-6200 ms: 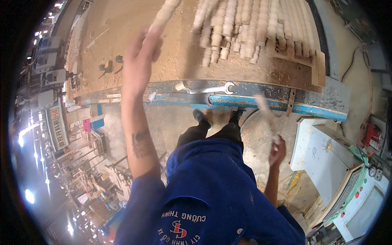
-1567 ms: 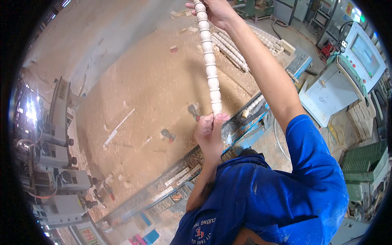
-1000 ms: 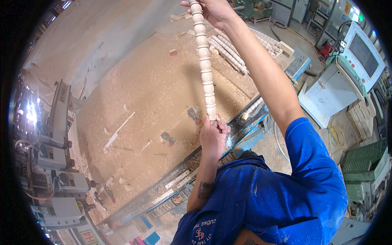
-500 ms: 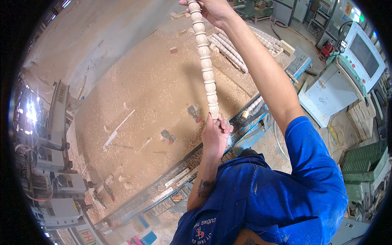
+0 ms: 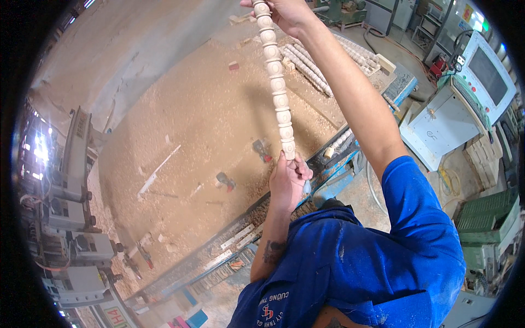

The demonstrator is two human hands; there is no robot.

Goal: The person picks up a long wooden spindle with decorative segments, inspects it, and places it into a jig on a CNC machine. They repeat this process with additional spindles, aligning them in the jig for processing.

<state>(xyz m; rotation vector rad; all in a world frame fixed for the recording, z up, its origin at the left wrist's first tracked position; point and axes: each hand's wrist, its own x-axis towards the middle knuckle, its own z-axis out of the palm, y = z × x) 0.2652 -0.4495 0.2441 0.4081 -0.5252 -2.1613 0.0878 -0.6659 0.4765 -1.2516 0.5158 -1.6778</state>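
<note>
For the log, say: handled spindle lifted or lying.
Lifted: the left hand and right hand hold the spindle above the table.

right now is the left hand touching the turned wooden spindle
Touching: the head view shows the left hand gripping the turned wooden spindle by its lower end, between thumb and fingers.

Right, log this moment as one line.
left hand: holds near end of turned wooden spindle | right hand: grips it farther along | below: chip-strewn worktable
</note>
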